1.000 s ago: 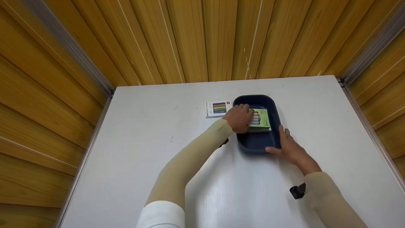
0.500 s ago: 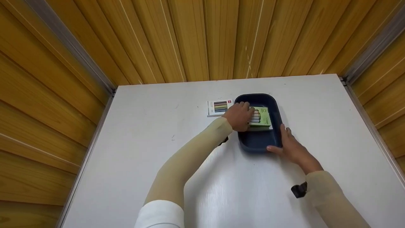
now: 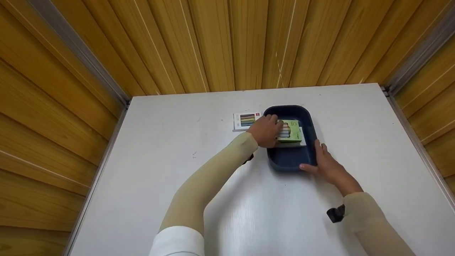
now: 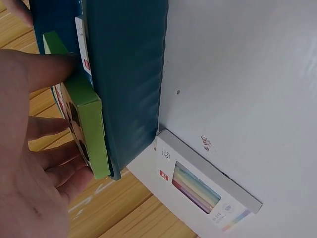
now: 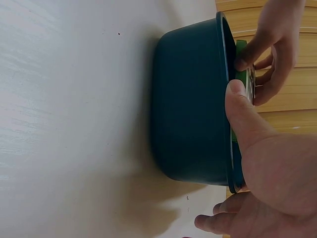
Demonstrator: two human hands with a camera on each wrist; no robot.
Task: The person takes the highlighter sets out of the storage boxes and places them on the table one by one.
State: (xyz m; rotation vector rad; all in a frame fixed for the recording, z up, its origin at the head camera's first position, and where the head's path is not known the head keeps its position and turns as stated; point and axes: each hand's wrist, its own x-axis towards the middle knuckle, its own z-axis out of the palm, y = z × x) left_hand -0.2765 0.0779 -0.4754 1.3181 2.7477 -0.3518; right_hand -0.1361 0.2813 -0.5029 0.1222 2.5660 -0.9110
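Note:
My left hand (image 3: 263, 132) grips a flat green box (image 3: 294, 131) with pale sticks pictured or showing on its front. Its thumb lies along one edge (image 4: 81, 94) and its fingers on the front face. The box sits at the mouth of a deep dark blue bin (image 3: 288, 167), leaning toward its left rim. Under it in the bin shows part of a white box (image 4: 83, 47) with a red label. My right hand (image 3: 328, 169) rests against the bin's near right corner, its thumb at the rim and its straight fingers along the right side.
A white box of colored sticks (image 3: 243, 122), with a clear window, lies on the white table (image 3: 170, 170) just left of the bin. Yellow wooden panels (image 3: 227, 46) stand behind the table and at both sides.
My left hand has shifted slightly left with the green box, and more of the white box beneath it shows. The right hand and the bin have stayed in place.

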